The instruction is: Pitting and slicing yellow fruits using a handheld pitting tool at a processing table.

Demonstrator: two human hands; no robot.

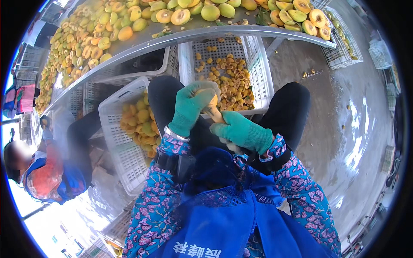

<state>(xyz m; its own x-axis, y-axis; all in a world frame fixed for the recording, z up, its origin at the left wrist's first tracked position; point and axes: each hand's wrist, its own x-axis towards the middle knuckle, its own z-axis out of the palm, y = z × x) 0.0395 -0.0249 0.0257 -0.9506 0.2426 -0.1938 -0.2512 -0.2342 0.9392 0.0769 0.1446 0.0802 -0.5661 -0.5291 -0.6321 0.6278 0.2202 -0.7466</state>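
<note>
My left hand [189, 106], in a green knitted glove, is closed around a yellow apricot-like stone fruit [211, 99], mostly covered by the fingers. My right hand [246, 131], gloved alike, grips a small hand tool by its pale handle [216, 115]. The tool's front end meets the fruit; its tip is hidden there. Both hands are above my lap, between my knees. Beyond them a white plastic crate [263, 75] holds many small, brownish-yellow hollow pieces, which look like pits or pit shells.
A metal-edged table [206, 32] carries whole and halved fruit. Left of my knee, a tilted white crate [124, 161] holds more fruit. Another person [55, 171] sits at the left. Another crate [350, 58] stands on the wet floor [322, 129] at the right.
</note>
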